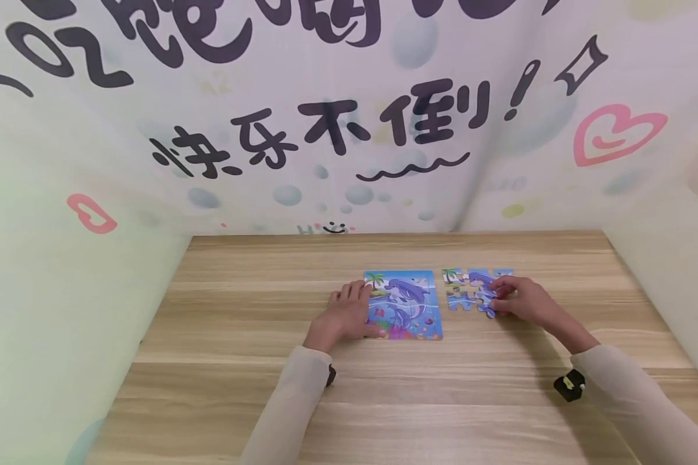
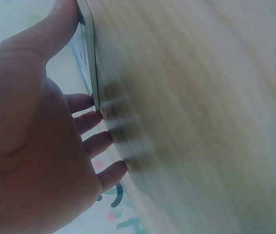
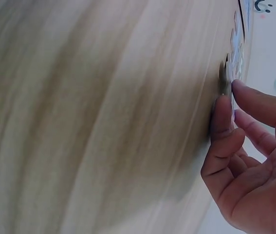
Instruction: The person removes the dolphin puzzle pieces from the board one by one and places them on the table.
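A finished dolphin picture board (image 1: 410,303) lies flat in the middle of the wooden table (image 1: 238,323). My left hand (image 1: 360,313) rests on its left edge with straight fingers; in the left wrist view the thumb (image 2: 62,22) lies along the board's edge (image 2: 88,44) and the fingertips touch the wood. Right of the board sits a cluster of joined puzzle pieces (image 1: 465,290). My right hand (image 1: 500,298) pinches the puzzle piece (image 1: 490,303) at the cluster's right side; in the right wrist view thumb and forefinger (image 3: 249,97) meet at the pieces' edge (image 3: 236,53).
Printed fabric walls (image 1: 337,129) close in the table at the back and on both sides. A black wrist mount (image 1: 569,385) sits on my right sleeve and another (image 1: 330,374) on my left. Bare wood lies in front of and left of the board.
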Available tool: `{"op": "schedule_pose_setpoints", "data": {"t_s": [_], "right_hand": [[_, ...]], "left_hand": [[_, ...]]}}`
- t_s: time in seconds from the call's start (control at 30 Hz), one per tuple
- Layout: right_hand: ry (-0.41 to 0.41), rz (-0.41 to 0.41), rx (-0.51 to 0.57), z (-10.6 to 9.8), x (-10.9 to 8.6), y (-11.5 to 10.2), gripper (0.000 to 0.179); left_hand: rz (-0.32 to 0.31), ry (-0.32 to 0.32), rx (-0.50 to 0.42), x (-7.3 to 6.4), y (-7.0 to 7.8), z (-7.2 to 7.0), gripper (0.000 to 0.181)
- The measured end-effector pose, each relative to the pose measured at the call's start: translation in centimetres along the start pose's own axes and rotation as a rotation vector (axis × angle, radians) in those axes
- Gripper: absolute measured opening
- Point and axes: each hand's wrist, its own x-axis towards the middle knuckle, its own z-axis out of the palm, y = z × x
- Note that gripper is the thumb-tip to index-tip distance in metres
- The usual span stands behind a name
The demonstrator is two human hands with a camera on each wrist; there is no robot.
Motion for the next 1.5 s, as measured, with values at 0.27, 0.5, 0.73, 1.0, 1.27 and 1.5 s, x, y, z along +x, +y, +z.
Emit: {"op": "schedule_pose_setpoints", "data": {"t_s": [0.27, 0.5, 0.73, 1.0, 1.27, 1.5], "right_hand": [[0.032, -0.009, -0.108, 0.4, 0.2, 0.1, 0.025], [0.046, -0.03, -0.131, 0.4, 0.2, 0.2, 0.024], [0.049, -0.025, -0.121, 0.1, 0.2, 0.1, 0.022], [0.08, -0.05, -0.077, 0.4, 0.5, -0.6, 0.022], [0.028, -0.132, -0.006, 2.4, 1.0, -2.6, 0.027], [0.019, -0.194, -0.054, 4.7, 1.6, -4.9, 0.032]], "left_hand": [[-0.005, -0.001, -0.005, 0.1, 0.0, 0.1, 0.099], [-0.01, 0.002, -0.023, 0.0, 0.0, 0.1, 0.097], [-0.006, -0.008, -0.014, 0.1, 0.0, 0.1, 0.1], [-0.005, -0.009, -0.015, 0.0, -0.1, 0.0, 0.1], [0.0, -0.01, -0.013, -0.1, 0.0, 0.0, 0.099], [0.003, -0.007, 0.007, 0.1, 0.0, 0.2, 0.098]]}}
